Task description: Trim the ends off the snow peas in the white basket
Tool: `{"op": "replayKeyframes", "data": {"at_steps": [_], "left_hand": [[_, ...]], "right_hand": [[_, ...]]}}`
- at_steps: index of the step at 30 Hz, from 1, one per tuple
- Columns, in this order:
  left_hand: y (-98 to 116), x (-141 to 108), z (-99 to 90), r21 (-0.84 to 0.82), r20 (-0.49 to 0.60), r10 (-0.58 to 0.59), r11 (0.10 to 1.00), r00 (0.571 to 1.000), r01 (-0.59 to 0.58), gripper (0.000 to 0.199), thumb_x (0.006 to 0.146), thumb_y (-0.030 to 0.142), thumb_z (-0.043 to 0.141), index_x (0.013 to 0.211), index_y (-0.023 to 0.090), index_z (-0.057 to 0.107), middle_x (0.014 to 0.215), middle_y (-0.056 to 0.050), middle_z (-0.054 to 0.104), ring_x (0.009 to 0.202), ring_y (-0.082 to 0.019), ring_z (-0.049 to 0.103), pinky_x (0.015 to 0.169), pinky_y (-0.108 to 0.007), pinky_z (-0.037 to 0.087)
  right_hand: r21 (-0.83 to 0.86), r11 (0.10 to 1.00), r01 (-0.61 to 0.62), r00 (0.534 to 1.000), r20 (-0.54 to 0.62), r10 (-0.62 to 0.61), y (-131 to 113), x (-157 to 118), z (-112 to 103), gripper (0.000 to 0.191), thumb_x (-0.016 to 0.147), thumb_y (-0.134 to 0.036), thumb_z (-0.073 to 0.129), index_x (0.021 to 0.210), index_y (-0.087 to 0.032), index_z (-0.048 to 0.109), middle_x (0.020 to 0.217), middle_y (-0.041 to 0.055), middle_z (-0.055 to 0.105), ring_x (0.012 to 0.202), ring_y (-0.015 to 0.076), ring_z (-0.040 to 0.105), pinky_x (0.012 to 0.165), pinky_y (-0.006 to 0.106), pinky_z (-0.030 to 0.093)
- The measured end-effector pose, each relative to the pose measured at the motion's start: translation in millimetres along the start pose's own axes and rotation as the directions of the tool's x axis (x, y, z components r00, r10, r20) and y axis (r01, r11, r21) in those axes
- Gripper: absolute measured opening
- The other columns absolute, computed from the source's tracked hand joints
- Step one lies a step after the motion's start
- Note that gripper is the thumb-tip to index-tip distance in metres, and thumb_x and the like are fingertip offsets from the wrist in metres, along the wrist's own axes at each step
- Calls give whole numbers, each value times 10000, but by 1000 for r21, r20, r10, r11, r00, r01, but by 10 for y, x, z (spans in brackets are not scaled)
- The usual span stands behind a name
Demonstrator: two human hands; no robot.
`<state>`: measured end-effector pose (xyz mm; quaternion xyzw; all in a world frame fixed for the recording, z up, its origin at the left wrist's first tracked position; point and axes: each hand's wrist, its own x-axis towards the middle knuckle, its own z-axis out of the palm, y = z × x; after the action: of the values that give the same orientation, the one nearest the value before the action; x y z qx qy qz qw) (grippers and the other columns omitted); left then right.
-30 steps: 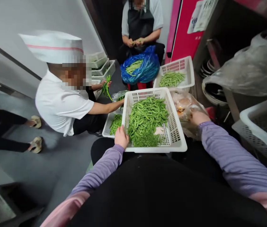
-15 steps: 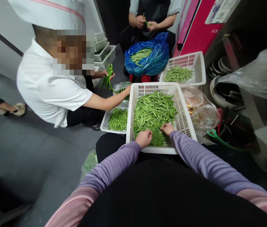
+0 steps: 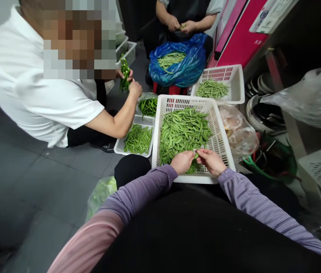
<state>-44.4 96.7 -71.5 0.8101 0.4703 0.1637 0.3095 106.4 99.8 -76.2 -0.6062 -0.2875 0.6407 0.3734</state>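
My left hand (image 3: 183, 162) and my right hand (image 3: 210, 160) meet above the near end of a white slotted basket (image 3: 225, 151) on my lap. Between my fingertips is a green pea pod (image 3: 195, 155), pinched from both sides and partly covered by the fingers. A heap of flat pea pods (image 3: 183, 131) fills the middle of the basket. Under my hands lies a patch of small green trimmings (image 3: 192, 168), mostly hidden by them.
At left a person in white (image 3: 55, 91) holds green peppers (image 3: 124, 74) over a small basket of green pods (image 3: 139, 139). Beyond, another person's hands (image 3: 181, 24) work above a blue bag (image 3: 160, 77). A white basket of beans (image 3: 212, 89) and plastic bags (image 3: 241, 138) stand at right.
My hands have come together, and a pea pod now shows between them. The left co-worker's arm has drawn back from my basket toward the peppers. The view has shifted slightly.
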Motion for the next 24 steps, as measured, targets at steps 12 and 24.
{"op": "replayKeyframes", "data": {"at_steps": [12,24], "left_hand": [[-38,-52,10,-23,-82,80,996,993,-82,154,823,154,395,830,123,545,797,-57,611,767,-134,574,734,-246,457],[100,-199,-58,226,202,154,954,967,-199,305,857,222,349,1102,135,509,1040,-97,568,885,-180,585,745,-287,481]], "right_hand": [[96,969,-229,955,216,204,-60,-265,-13,76,714,-94,614,640,-111,608,508,0,564,379,44,470,382,140,432],[-322,944,-76,938,297,178,-44,-315,-119,139,678,-278,624,658,-141,630,612,4,591,451,58,425,433,193,377]]}}
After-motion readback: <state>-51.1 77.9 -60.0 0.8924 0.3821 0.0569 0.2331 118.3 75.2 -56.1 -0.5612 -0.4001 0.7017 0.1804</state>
